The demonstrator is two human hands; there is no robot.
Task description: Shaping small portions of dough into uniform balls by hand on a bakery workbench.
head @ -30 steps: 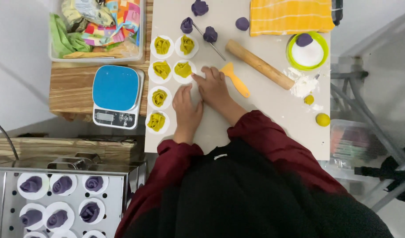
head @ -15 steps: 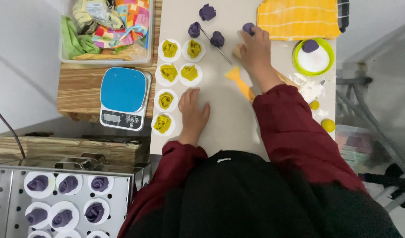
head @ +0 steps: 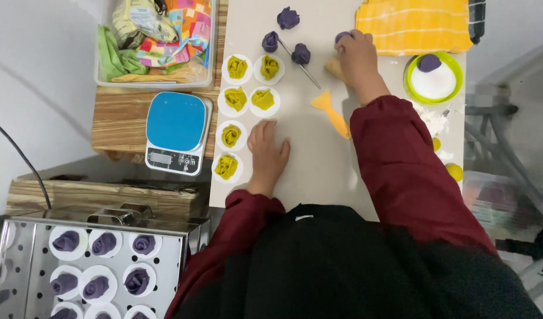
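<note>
My left hand [head: 267, 152] lies flat on the pale work mat [head: 313, 177], fingers together, just right of several yellow-green dough rosettes [head: 230, 136] on white paper rounds. My right hand [head: 358, 58] reaches to the far side of the mat and closes over a purple dough piece [head: 342, 37], with the wooden rolling pin [head: 334, 68] under the palm. Three more purple dough rosettes [head: 300, 54] and a thin metal stick [head: 301, 64] lie left of that hand. An orange plastic scraper [head: 332, 113] lies between my hands.
A blue-topped kitchen scale [head: 175, 132] sits on a wooden board left of the mat. Behind it is a clear tub of coloured cloths [head: 156, 38]. A yellow cloth [head: 414, 25] and a green-rimmed bowl [head: 434, 77] are far right. A perforated steel tray [head: 94, 266] holds purple rosettes.
My right hand left the spot beside my left hand and reached to the far edge of the mat, onto a purple dough piece. My left hand stayed flat.
</note>
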